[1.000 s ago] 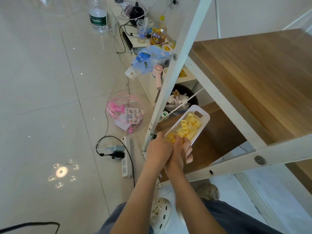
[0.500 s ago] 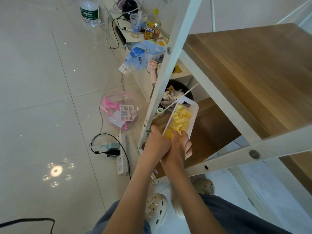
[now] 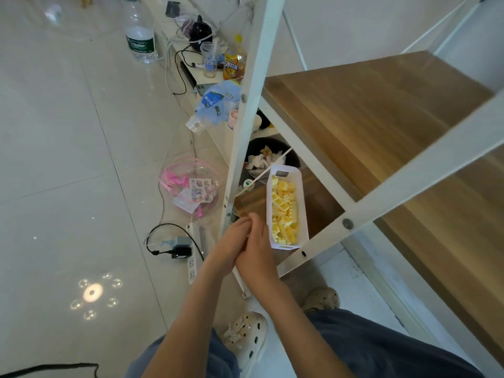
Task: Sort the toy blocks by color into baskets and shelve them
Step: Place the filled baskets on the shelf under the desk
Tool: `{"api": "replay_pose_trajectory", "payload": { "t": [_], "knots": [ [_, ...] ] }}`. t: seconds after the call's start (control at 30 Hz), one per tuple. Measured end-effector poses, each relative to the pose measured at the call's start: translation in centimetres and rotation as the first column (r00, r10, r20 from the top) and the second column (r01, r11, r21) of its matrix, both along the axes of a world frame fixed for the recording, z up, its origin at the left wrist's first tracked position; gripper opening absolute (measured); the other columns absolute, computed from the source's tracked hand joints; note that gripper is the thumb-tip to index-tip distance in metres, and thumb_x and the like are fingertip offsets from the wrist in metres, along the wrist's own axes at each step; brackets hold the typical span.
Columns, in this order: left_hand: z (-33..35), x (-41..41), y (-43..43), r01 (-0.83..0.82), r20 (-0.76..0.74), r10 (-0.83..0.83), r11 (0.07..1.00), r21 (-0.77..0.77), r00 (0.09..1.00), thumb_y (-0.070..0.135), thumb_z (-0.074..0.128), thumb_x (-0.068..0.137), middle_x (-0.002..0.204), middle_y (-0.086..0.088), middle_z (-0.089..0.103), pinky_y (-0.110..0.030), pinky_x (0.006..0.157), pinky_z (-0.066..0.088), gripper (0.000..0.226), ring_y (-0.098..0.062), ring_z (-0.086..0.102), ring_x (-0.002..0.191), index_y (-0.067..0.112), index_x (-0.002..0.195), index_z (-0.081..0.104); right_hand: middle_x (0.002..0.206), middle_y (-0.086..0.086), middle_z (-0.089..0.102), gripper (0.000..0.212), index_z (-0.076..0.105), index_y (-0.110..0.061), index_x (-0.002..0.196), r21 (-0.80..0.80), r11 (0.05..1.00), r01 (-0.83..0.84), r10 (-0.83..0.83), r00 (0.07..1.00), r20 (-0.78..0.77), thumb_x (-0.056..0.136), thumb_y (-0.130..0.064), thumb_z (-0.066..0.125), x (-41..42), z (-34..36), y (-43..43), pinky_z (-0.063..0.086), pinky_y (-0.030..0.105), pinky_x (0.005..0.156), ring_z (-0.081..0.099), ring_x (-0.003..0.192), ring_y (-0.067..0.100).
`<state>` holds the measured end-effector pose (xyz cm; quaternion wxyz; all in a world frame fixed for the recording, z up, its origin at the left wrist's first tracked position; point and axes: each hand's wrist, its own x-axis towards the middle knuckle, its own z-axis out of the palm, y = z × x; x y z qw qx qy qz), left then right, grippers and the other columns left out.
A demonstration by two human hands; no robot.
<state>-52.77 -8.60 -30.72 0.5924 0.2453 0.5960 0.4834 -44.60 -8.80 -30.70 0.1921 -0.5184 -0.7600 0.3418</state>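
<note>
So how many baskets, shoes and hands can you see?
white basket: 1
shoes: 2
hands: 2
Total: 5

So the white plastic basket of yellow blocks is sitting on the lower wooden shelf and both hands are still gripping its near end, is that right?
Not quite. The white plastic basket of yellow toy blocks does sit on the lower wooden shelf, but the head view shows both hands off it: the left hand and right hand are pressed together just left of its near end.
</note>
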Motion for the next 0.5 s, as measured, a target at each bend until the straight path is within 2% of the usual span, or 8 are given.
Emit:
{"api": "replay_pose_trajectory", "payload": {
  "t": [0.07, 0.13, 0.2, 0.27, 0.33, 0.4, 0.47, 0.5],
  "knots": [
    [0.2, 0.5, -1.3, -0.057, -0.078, 0.054, 0.998, -0.038, 0.995, 0.013, 0.041, 0.096, 0.088, -0.012, 0.057, -0.032, 0.074, 0.049, 0.023, -0.017, 0.057, 0.078, 0.003, 0.090, 0.061, 0.132, 0.004, 0.042, 0.055, 0.024, -0.017, 0.143, -0.030, 1.000, -0.003, 0.002, 0.999, -0.034, 0.093, -0.010, 0.047, 0.3, 1.7, -1.3, 0.043, 0.025, 0.092, 0.047, 0.116, 0.016],
    [0.8, 1.4, -2.4, -0.174, -0.205, 0.147, 0.977, -0.121, 0.968, 0.010, 0.041, 0.095, 0.082, -0.003, 0.055, -0.021, 0.062, 0.046, 0.021, -0.012, 0.054, 0.071, -0.001, 0.094, 0.059, 0.133, 0.003, 0.046, 0.057, 0.024, -0.020, 0.144, -0.104, 0.988, -0.114, 0.112, 0.993, -0.024, 0.093, -0.010, 0.046, 1.2, 2.1, -2.3, 0.046, 0.030, 0.097, 0.048, 0.118, 0.013],
    [1.7, 2.8, -3.9, -0.268, -0.338, 0.202, 0.950, -0.161, 0.919, 0.012, 0.039, 0.096, 0.085, 0.000, 0.056, -0.026, 0.064, 0.043, 0.020, -0.012, 0.054, 0.076, 0.004, 0.099, 0.057, 0.128, 0.000, 0.052, 0.045, 0.036, -0.023, 0.137, -0.183, 0.978, -0.102, 0.085, 0.992, -0.098, 0.094, -0.011, 0.045, 2.7, 2.2, -2.9, 0.048, 0.032, 0.096, 0.051, 0.116, 0.012],
    [2.5, 4.5, -5.3, -0.289, -0.392, 0.209, 0.944, -0.158, 0.896, 0.013, 0.038, 0.096, 0.094, -0.005, 0.060, -0.032, 0.072, 0.045, 0.017, -0.017, 0.055, 0.084, 0.011, 0.100, 0.055, 0.114, -0.005, 0.059, 0.033, 0.048, -0.026, 0.123, -0.217, 0.968, -0.125, 0.107, 0.990, -0.089, 0.094, -0.011, 0.046, 4.1, 3.4, -4.0, 0.049, 0.028, 0.090, 0.055, 0.106, 0.010],
    [3.1, 6.3, -6.0, -0.293, -0.345, 0.225, 0.943, -0.158, 0.911, 0.013, 0.039, 0.096, 0.098, -0.006, 0.062, -0.031, 0.070, 0.046, 0.019, -0.017, 0.057, 0.086, 0.009, 0.105, 0.055, 0.099, -0.013, 0.060, 0.026, 0.051, -0.031, 0.108, -0.281, 0.955, -0.093, 0.049, 0.986, -0.160, 0.093, -0.010, 0.048, 5.7, 4.3, -4.3, 0.050, 0.020, 0.079, 0.057, 0.096, 0.007],
    [2.9, 7.7, -6.0, -0.277, -0.283, 0.221, 0.945, -0.175, 0.933, 0.015, 0.040, 0.096, 0.103, -0.007, 0.063, -0.027, 0.066, 0.046, 0.020, -0.016, 0.059, 0.089, 0.008, 0.109, 0.053, 0.091, -0.017, 0.059, 0.026, 0.055, -0.028, 0.103, -0.364, 0.930, -0.053, -0.025, 0.978, -0.205, 0.092, -0.005, 0.049, 6.9, 4.8, -4.2, 0.046, 0.010, 0.069, 0.057, 0.088, 0.003],
    [3.4, 9.5, -6.0, -0.227, -0.228, 0.184, 0.957, -0.180, 0.956, 0.014, 0.040, 0.097, 0.108, -0.009, 0.061, -0.026, 0.068, 0.052, 0.019, -0.018, 0.061, 0.094, 0.008, 0.113, 0.048, 0.088, -0.010, 0.061, 0.026, 0.063, -0.016, 0.106, -0.463, 0.886, -0.001, -0.141, 0.952, -0.271, 0.093, -0.001, 0.046, 8.7, 5.2, -4.0, 0.046, 0.010, 0.067, 0.058, 0.083, 0.004],
    [3.6, 10.4, -6.1, -0.209, -0.191, 0.175, 0.962, -0.176, 0.966, 0.015, 0.041, 0.098, 0.108, -0.009, 0.061, -0.030, 0.074, 0.055, 0.019, -0.019, 0.062, 0.096, 0.008, 0.114, 0.048, 0.085, -0.003, 0.063, 0.025, 0.065, -0.007, 0.105, -0.522, 0.852, 0.035, -0.231, 0.920, -0.315, 0.092, 0.001, 0.045, 9.5, 5.3, -3.8, 0.048, 0.014, 0.067, 0.060, 0.081, 0.010]
  ]
}}
